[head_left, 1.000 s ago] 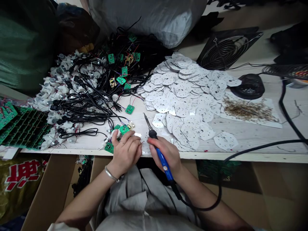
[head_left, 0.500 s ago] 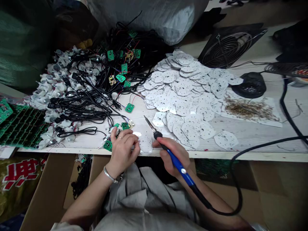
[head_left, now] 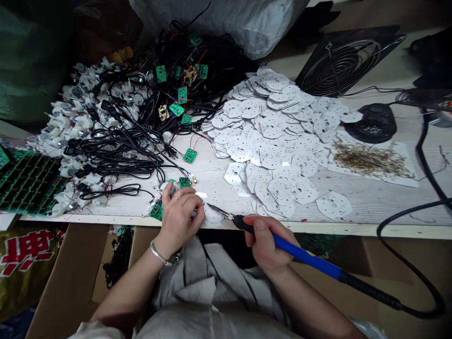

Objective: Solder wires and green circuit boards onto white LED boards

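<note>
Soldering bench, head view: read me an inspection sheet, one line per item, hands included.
Surface: white wood-grain bench top, crowded toward the back.
Job's things: soldering iron with blue handle, tip at a perforated white disc board.
Hands: right hand grips the iron; left hand curls at the disc's edge, grip unclear.
Clutter: heaped perforated white boards, green circuit boards, white plastic parts.
Cables: tangled black leads; iron cord.
Surroundings: wire-guarded fan, cardboard box, grey sack.
</note>
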The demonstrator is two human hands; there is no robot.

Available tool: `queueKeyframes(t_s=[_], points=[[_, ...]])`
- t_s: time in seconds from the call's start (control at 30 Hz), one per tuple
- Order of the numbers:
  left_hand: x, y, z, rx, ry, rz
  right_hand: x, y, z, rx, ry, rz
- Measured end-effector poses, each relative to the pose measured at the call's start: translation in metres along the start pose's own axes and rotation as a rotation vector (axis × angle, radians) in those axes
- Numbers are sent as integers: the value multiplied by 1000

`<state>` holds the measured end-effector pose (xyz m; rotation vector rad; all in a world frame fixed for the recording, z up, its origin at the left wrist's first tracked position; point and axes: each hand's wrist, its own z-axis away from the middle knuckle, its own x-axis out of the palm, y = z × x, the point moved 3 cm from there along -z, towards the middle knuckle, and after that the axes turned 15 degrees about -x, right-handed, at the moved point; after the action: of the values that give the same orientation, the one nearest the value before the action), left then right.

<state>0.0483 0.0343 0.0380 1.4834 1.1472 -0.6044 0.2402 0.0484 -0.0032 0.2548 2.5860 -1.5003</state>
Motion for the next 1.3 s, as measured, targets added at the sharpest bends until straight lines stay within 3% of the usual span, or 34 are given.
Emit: queueKeyframes(t_s=[0.13, 0.33, 0.77, 1.07, 1.2, 1.3], points=[[1, -1, 1, 2, 11, -4, 5, 3, 0, 58, 27, -93], [2, 0, 1, -6, 31, -15, 5, 6, 1, 80, -53, -79], [4, 0, 1, -1, 63, -47, 3, 6, 2, -14, -96, 46], [4, 0, 1, -10, 46, -52, 1, -7, -9, -271, -116, 17], [3, 0, 1, -18, 30, -45, -2, -5, -8, -173, -57, 35], [2, 1, 1, -12, 31, -36, -1, -4, -7, -203, -100, 15]])
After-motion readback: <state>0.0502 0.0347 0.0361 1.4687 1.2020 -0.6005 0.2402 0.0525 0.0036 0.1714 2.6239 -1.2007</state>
